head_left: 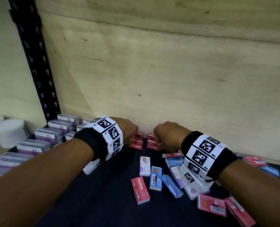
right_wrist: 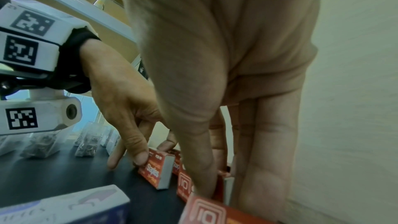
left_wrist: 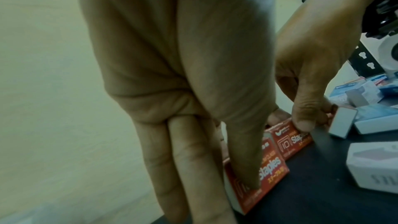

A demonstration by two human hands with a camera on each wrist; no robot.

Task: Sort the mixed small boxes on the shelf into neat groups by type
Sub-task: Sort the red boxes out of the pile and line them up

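Both hands on red staple boxes at the shelf's back wall.

My left hand pinches the left red box, right hand grips the right red box; mixed blue, white, red boxes lie loose behind my wrists.

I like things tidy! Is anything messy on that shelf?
Yes. Near the right hand, red, blue and white boxes lie jumbled at odd angles on the dark shelf. The red staples boxes by the back wall are lined up, and the clear cases sit in rows.
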